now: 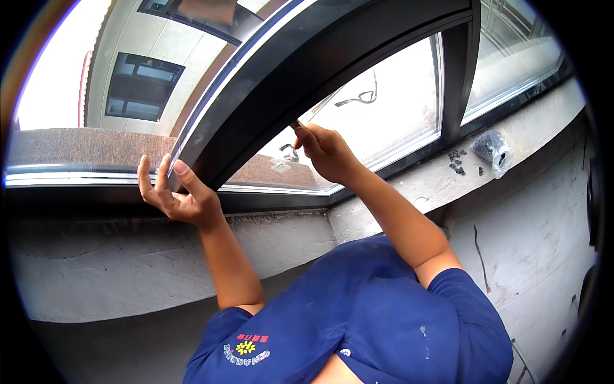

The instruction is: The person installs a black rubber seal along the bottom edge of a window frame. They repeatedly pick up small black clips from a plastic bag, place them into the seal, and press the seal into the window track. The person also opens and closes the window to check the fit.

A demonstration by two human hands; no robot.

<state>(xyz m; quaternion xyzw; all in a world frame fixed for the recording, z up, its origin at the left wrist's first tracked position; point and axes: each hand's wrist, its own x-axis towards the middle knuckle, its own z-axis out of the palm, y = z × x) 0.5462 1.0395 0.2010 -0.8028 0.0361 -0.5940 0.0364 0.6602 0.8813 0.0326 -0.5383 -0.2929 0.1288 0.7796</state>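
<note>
In front of me is a black window sash [256, 96] with a bright metal edge along its left side. My left hand [182, 198] is at the sash's lower left end, with the frame edge between the thumb and the raised fingers. My right hand [326, 150] is closed in a fist against the inner side of the black frame. A short end of something thin [296, 123] sticks out by its thumb and forefinger. The fingers cover the rest, so its kind does not show.
On the pale sill [416, 185] to the right are a clear plastic bag [494, 153] of small black pieces and several loose black pieces [456, 162]. Beyond the window pane [396, 89] a dark cable [361, 98] lies outside. A building [144, 80] stands at the upper left.
</note>
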